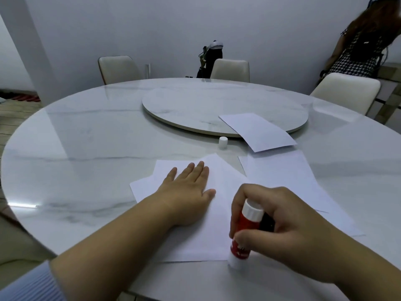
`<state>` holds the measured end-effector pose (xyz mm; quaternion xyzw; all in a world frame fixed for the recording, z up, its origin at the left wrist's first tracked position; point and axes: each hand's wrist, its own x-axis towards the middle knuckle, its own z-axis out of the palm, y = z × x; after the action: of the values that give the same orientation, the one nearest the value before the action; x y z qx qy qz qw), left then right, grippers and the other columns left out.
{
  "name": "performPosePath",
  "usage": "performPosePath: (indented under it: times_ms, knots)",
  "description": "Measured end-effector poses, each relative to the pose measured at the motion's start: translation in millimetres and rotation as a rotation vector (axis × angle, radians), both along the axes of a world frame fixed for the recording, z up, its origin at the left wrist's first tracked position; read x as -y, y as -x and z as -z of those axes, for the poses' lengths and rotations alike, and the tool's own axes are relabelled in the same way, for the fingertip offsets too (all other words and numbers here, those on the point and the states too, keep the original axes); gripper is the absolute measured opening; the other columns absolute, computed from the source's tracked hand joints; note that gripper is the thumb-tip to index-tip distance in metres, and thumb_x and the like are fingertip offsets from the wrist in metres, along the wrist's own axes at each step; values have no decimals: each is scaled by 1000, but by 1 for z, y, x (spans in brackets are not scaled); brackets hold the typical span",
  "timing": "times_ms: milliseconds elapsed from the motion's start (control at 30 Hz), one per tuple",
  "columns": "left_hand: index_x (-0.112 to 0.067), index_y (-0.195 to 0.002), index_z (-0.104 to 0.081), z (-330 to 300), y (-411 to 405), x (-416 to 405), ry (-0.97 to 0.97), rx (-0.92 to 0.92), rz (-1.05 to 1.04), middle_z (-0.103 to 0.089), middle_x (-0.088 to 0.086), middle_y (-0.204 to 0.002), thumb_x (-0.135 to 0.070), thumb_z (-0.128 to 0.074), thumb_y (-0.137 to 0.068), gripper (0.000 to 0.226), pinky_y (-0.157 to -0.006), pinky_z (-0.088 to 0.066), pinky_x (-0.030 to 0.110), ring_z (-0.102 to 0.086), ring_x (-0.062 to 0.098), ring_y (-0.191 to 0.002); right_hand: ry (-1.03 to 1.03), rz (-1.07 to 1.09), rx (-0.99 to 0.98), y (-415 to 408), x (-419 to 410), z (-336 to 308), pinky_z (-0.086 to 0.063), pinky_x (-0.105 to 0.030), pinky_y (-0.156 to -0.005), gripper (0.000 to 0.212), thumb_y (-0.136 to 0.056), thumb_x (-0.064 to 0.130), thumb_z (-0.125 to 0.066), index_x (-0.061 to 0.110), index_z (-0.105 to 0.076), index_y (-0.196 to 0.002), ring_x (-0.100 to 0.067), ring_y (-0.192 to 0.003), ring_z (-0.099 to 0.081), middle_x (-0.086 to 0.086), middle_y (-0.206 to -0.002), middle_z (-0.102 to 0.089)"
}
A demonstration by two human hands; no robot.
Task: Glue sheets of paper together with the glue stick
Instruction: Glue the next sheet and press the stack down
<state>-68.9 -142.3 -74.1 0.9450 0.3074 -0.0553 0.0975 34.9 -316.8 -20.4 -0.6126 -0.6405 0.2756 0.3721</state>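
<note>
My right hand (288,231) grips a red-and-white glue stick (244,235), tilted, with its lower white end touching the white paper sheet (206,235) in front of me. My left hand (188,192) lies flat with fingers spread on that sheet, holding it down. Another white sheet (165,172) peeks out beneath it at the left. A third sheet (288,179) lies to the right, partly under my right hand. The glue stick's white cap (223,143) stands on the table beyond the sheets.
A round marble table (86,148) carries a raised turntable (195,105) at its centre. A further white sheet (258,131) rests half on the turntable's rim. Cream chairs (118,69) ring the far side; a person (360,46) stands at the back right.
</note>
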Motion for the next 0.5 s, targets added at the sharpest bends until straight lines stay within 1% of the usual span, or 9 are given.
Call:
performPosePath:
  times_ms: [67,100,133,167,233,300,367,433,500]
  knots:
    - [-24,-148,10,-9,-1,0,17,-56,64,19,-7,-157,-43,-17,-98,60,-117,8,42,18,10,-142,-160,29,-190,-5,-1,-4,-49,-24,-48,13,-70,2,-67,12,-62,-76,-17,-54,-62,-12,-73,-72]
    - [-27,-148,9,-16,0,-2,39,-113,135,20,-9,-156,-41,-22,-99,59,-116,8,44,19,12,-142,-263,90,-284,-10,-2,-6,-44,-21,-45,11,-68,0,-66,10,-63,-73,-22,-51,-57,-15,-71,-72]
    - [-33,-147,6,-25,1,-4,68,-181,223,21,-11,-156,-36,-27,-99,59,-116,9,45,21,13,-142,-361,167,-369,-17,-3,-9,-41,-19,-44,11,-67,1,-64,11,-63,-71,-28,-50,-51,-16,-70,-72]
    - [-40,-146,2,-35,4,-6,102,-238,305,21,-14,-155,-30,-33,-98,60,-116,8,44,22,13,-141,-440,246,-448,-24,-5,-11,-40,-20,-43,11,-67,2,-62,13,-64,-69,-30,-52,-48,-16,-70,-72]
    - [-47,-144,-8,-46,7,-7,157,-220,381,18,-18,-155,-19,-38,-97,62,-115,5,38,19,8,-141,-525,391,-518,-36,-9,-17,-41,-21,-44,10,-69,9,-62,19,-64,-70,-24,-56,-50,-14,-71,-71]
    - [-39,-147,-8,-41,6,-3,127,-31,284,9,-13,-158,-26,-34,-99,56,-115,5,33,13,6,-143,-540,489,-483,-43,-16,-19,-43,-21,-45,9,-71,13,-64,22,-64,-72,-20,-57,-53,-14,-72,-70]
    - [-30,-148,-3,-24,4,6,34,89,132,6,-7,-159,-40,-27,-98,56,-117,7,35,11,9,-144,-541,571,-394,-46,-27,-15,-44,-23,-47,11,-73,13,-68,23,-63,-72,-14,-51,-52,-16,-72,-68]
    - [-30,-149,2,-8,5,14,-16,64,98,10,-6,-159,-47,-23,-96,60,-117,8,39,14,11,-144,-521,623,-282,-47,-43,-7,-45,-26,-49,14,-76,9,-69,21,-61,-76,-10,-48,-52,-5,-66,-67]
    - [-33,-148,6,2,10,14,-13,52,135,15,-10,-157,-48,-18,-96,59,-115,13,36,18,8,-142,-452,608,-143,-49,-59,3,-46,-26,-49,14,-78,8,-67,18,-58,-81,-7,-48,-51,6,-61,-66]
